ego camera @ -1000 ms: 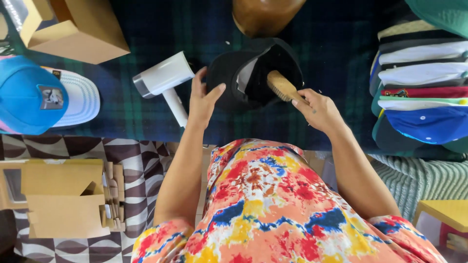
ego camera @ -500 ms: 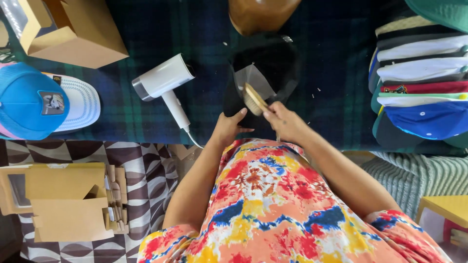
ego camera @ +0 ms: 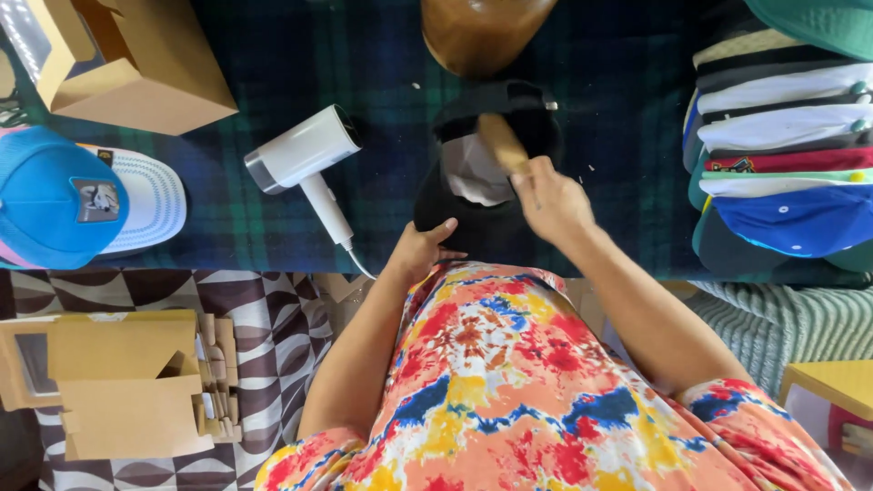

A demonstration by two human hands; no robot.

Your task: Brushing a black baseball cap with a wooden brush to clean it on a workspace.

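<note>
A black cap [ego camera: 482,205] lies upside down on the dark plaid cloth [ego camera: 382,55], just in front of the person's body, with its pale inner lining turned up. The left hand [ego camera: 420,250] grips the near edge of the cap, thumb over the rim and fingers closed around it, pinning it in place. The right hand [ego camera: 550,202] is wrapped shut around the handle of a wooden brush [ego camera: 502,142], whose head sits inside the cap's crown, against the dark fabric toward the far side.

The step in hand looks like brushing out the cap's interior — the bristles are at the far inner wall while the near rim is braced. The next stroke would call for a firm hold on the rim so the soft crown does not fold or slide on the cloth, and for keeping the brush angled into the curve of the crown.

Just beyond the cap stands a rounded wooden form [ego camera: 482,32] (only its lower part shows). To the left lies a white handheld dryer [ego camera: 305,150] with its cord trailing off the table edge, then a blue cap [ego camera: 55,195] and a cardboard box [ego camera: 127,64] — well apart from the hands. A stack of folded caps [ego camera: 782,155] fills the right side
</note>
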